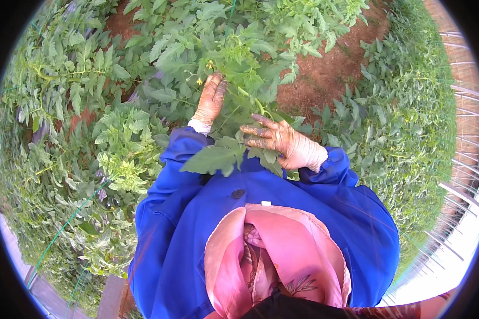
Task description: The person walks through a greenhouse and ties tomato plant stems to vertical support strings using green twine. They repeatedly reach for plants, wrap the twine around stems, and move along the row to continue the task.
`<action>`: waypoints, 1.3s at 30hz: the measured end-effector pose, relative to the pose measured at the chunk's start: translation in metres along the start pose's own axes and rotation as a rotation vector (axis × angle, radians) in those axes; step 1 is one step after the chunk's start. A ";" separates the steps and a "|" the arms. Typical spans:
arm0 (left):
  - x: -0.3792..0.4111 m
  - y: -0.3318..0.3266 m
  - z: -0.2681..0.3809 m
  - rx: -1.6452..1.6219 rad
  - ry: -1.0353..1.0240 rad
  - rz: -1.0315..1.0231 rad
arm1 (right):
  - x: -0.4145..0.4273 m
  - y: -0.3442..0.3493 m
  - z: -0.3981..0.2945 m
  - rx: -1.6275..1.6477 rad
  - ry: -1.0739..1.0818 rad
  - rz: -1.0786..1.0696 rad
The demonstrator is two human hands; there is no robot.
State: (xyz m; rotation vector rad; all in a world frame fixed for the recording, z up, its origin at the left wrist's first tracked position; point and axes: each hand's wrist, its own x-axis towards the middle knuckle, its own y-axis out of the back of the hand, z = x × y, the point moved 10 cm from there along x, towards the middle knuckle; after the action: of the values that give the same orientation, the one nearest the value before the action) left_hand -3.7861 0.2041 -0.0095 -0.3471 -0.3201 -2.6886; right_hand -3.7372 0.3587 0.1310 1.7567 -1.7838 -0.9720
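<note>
Both my hands wear thin, pale gloves with dark stains. My left hand [211, 99] reaches up into a tomato plant, its fingertips among leaves beside small yellow tomato flowers [200, 81]; whether it grips anything there cannot be told. Lower and to the right, my right hand [283, 141] lies against the plant with spread fingers. A thick green tomato stem [259, 107] runs down just above its fingertips. Below that hand a large tomato leaf [213, 159] overlaps the front of my blue jacket.
Dense tomato rows stand at left and right. Reddish bare soil [323, 67] shows between plants at the upper right. Green strings [70, 219] cross the foliage at lower left, and another hangs at the top. Pale structural bars [463, 197] line the right edge.
</note>
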 end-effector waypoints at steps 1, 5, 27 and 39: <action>0.004 0.000 0.002 -0.010 0.019 -0.015 | 0.000 0.020 0.000 0.054 0.037 0.064; -0.010 0.006 -0.053 0.077 -0.020 0.008 | 0.011 0.128 0.031 0.271 -0.019 0.566; -0.062 0.075 -0.145 -1.056 0.680 0.099 | 0.145 0.121 0.112 0.427 -0.192 0.557; -0.142 0.117 -0.135 -0.518 0.591 0.971 | 0.080 0.107 0.099 -0.038 0.256 0.474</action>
State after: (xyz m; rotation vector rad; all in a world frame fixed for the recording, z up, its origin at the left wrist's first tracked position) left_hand -3.6367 0.1148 -0.1574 0.1482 0.5875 -1.7381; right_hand -3.8884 0.2902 0.1335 1.2759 -1.8706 -0.5539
